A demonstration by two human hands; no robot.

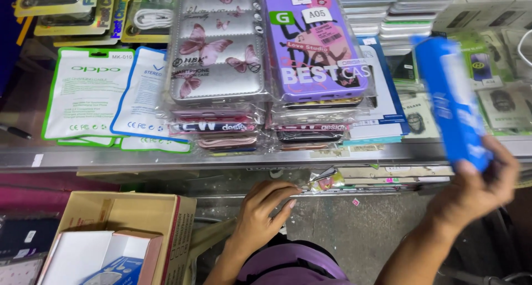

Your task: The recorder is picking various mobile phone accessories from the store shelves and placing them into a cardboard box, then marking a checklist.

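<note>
- My right hand (476, 185) is raised at the right, fingers and thumb clamped around the lower end of a blue flat box (451, 99), which stands nearly upright, tilted a little to the left, and is blurred
- The blue flat box is in the air in front of the counter's right side, over small packets of accessories (501, 105)
- My left hand (263, 213) is low in the middle, holding nothing, fingers spread loosely, their tips touching the front edge of a glass counter (83, 157) near some small loose packets (327, 182)
- On the counter, two stacks of wrapped phone cases sit side by side: a silver case with pink butterflies (216, 46) tops the left one, a purple case (313, 41) the right one
- White pouches with green and blue edges (105, 96) lie to the left of the stacks
- An open cardboard box (130, 215) stands at lower left
</note>
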